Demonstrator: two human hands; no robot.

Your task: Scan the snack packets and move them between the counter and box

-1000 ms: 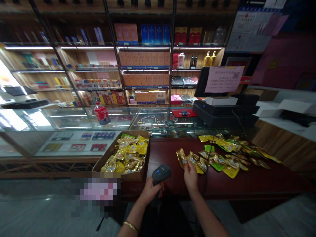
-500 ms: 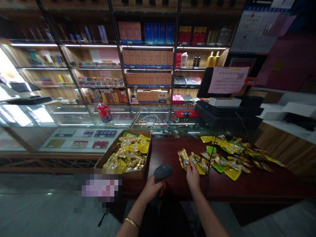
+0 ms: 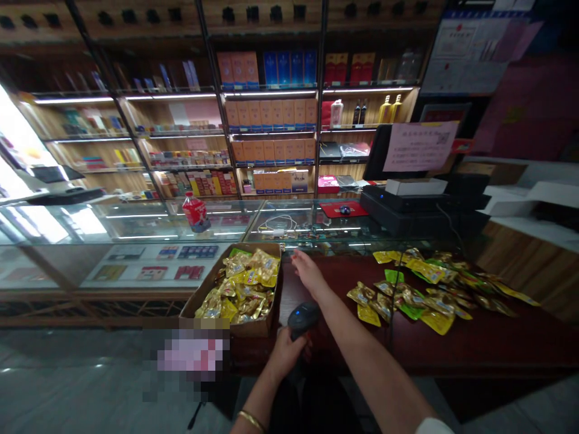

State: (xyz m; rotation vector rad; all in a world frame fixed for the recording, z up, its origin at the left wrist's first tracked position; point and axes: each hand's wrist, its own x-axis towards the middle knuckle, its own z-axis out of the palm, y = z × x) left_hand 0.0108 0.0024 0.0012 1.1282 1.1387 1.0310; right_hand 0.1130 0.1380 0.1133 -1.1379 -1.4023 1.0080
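Observation:
My left hand is wrapped round the handle of a dark barcode scanner, its head above the front of the dark red table. My right hand is over the table just right of the cardboard box, fingers slightly parted, with no packet visible in it. Shiny gold and yellow foil snack packets fill the box, one lying high on the heap near its right rim. More foil packets, some with green, are spread across the right side of the table.
Behind the table runs a glass display counter with a red-labelled bottle, a white cable and a mouse on a red pad. A monitor stands at the right. A thin dark cord hangs before the packets.
My right hand has moved left from the packets to beside the box. The packet it held has left that spot, and another now shows on top in the box. The scanner stays in my left hand.

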